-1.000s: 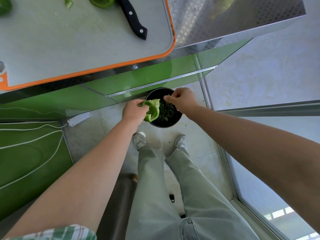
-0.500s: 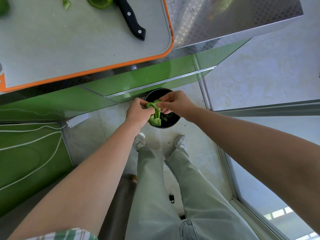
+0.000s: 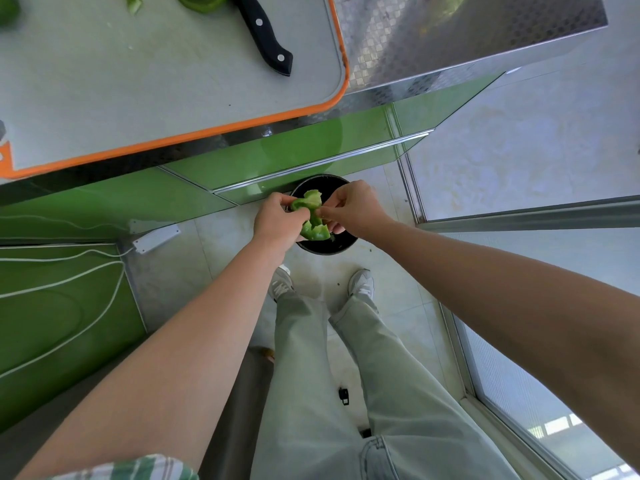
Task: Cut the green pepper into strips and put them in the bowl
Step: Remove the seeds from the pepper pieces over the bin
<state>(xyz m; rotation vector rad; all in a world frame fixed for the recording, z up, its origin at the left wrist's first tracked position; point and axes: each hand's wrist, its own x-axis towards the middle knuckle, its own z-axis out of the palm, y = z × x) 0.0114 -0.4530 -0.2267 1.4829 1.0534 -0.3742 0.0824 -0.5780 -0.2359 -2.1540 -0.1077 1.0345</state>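
Both hands have come together since a second ago: then only my left hand (image 3: 275, 221) held the pepper piece (image 3: 311, 216), and my right hand (image 3: 351, 209) was apart from it over the black round container (image 3: 329, 249). Now my left fingers curl round one side of the piece and my right thumb and fingertips pinch the other side, so the hands sit close, joined by the pepper. The piece looks more twisted and pulled open than half a second ago, with one ragged edge standing up between my hands and a lobe hanging low. I hold it directly above the container, which stands on the floor tiles against the green cabinet front. My shoes (image 3: 362, 284) are just behind it, where they were.

Up on the steel counter (image 3: 450, 36) lies the cutting board (image 3: 138, 81) with its orange rim, unmoved. On it the knife (image 3: 265, 36) rests with its black handle toward me, beside a pepper half (image 3: 201, 1) at the far edge, and a small green scrap (image 3: 133, 2) lies farther left. A white power strip (image 3: 156, 237) lies on the floor to my left.
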